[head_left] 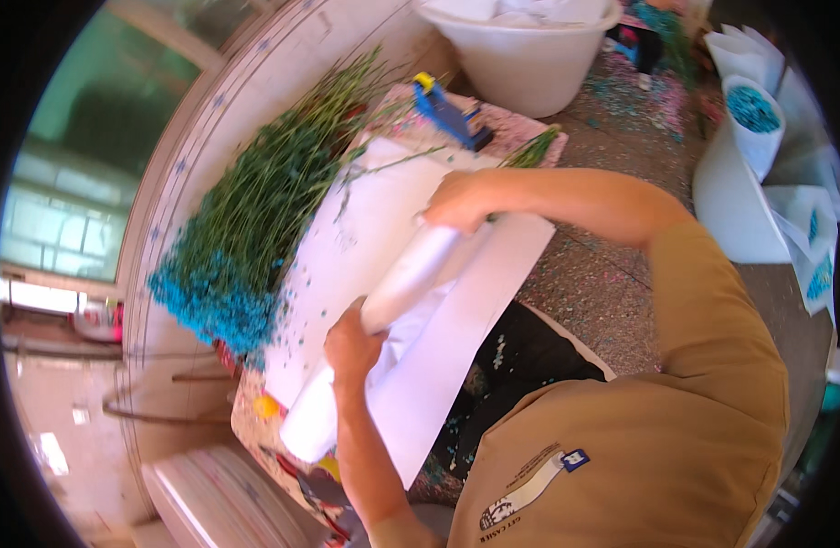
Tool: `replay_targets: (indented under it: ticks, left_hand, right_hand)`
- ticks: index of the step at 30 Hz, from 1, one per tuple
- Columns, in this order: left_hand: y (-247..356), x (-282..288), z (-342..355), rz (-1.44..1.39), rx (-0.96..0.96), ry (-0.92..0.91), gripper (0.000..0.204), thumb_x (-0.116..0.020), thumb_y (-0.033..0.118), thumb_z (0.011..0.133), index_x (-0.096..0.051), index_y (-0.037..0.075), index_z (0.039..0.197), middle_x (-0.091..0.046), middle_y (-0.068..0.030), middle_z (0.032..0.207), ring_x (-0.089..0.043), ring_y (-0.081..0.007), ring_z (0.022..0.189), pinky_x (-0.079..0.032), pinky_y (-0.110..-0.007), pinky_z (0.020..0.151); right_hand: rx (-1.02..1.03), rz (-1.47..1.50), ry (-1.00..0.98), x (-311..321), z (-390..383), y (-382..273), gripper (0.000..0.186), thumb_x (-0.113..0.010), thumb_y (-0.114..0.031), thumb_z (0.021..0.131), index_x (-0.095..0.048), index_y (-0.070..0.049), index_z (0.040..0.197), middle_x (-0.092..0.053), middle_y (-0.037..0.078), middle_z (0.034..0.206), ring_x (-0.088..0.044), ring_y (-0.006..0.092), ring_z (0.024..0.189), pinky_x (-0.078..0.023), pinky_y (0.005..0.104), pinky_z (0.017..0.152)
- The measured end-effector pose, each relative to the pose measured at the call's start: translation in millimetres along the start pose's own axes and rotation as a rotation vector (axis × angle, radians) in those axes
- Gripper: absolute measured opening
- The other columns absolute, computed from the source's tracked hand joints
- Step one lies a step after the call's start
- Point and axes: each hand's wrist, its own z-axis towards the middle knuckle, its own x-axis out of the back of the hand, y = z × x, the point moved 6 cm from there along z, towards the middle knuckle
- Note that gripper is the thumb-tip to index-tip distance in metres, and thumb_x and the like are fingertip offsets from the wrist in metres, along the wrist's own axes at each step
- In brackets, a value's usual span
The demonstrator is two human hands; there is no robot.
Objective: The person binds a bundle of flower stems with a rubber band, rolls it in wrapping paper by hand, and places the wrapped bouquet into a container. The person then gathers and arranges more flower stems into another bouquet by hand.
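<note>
A white roll (403,283) lies mid-view on a white sheet (493,292) over the table (253,397), angled from seven to one o'clock. Toward seven, the left hand (354,349) curls its fingers around it. Toward one, the right hand's (461,199) fingertips are hidden, so I cannot tell their grip. Small, tilted lettering marks the brown shirt (639,447) at five o'clock, cut off below.

White paper roll (409,279); turquoise blossoms (214,297), green stems (278,160); blue-yellow tape dispenser (449,116); brown shirt (639,438).
</note>
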Motion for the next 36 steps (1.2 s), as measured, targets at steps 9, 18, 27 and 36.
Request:
replay_targets:
  ticks: [9,18,27,36]
  left_hand:
    - [2.8,-27.0,-37.0,0.205,-0.154,0.405,0.056,-0.064,-0.004,0.068,-0.067,0.005,0.124,-0.073,-0.0095,0.098,-0.069,-0.0292,0.088,-0.052,-0.042,0.081]
    - [18.9,-10.5,-6.4,0.054,0.016,0.014,0.075,-0.082,0.015,0.071,-0.056,0.004,0.141,-0.073,-0.014,0.101,-0.07,-0.0343,0.098,-0.053,-0.044,0.087]
    - [18.1,-44.6,2.2,0.173,-0.038,0.178,0.061,-0.082,0.019,0.076,-0.064,0.006,0.133,-0.074,-0.0119,0.112,-0.071,-0.0301,0.101,-0.056,-0.043,0.088]
    - [92.0,-71.4,-31.5,0.355,-0.189,0.326,0.085,-0.079,0.046,0.081,-0.048,0.013,0.152,-0.047,-0.0165,0.155,-0.044,-0.038,0.141,-0.034,-0.06,0.112]
  right_hand:
    - [0.121,-0.066,0.374,-6.5,-5.6,-46.9,0.071,-0.076,-0.01,0.069,-0.054,-0.005,0.137,-0.07,0.014,0.1,-0.068,0.0362,0.099,-0.053,0.0466,0.084]
    - [0.064,0.012,0.216,-0.9,15.3,-32.5,0.038,-0.079,-0.019,0.074,-0.066,-0.004,0.105,-0.073,0.017,0.087,-0.071,0.0392,0.089,-0.055,0.0512,0.076]
    - [0.059,-0.013,0.14,-9.3,17.1,-27.3,0.026,-0.069,-0.022,0.085,-0.066,-0.003,0.102,-0.073,0.017,0.087,-0.071,0.04,0.089,-0.055,0.0526,0.076]
    - [-0.086,-0.163,0.72,-82.2,-40.4,-60.9,0.06,-0.059,-0.024,0.09,-0.051,0.004,0.142,-0.053,0.024,0.147,-0.047,0.0368,0.14,-0.036,0.0494,0.117]
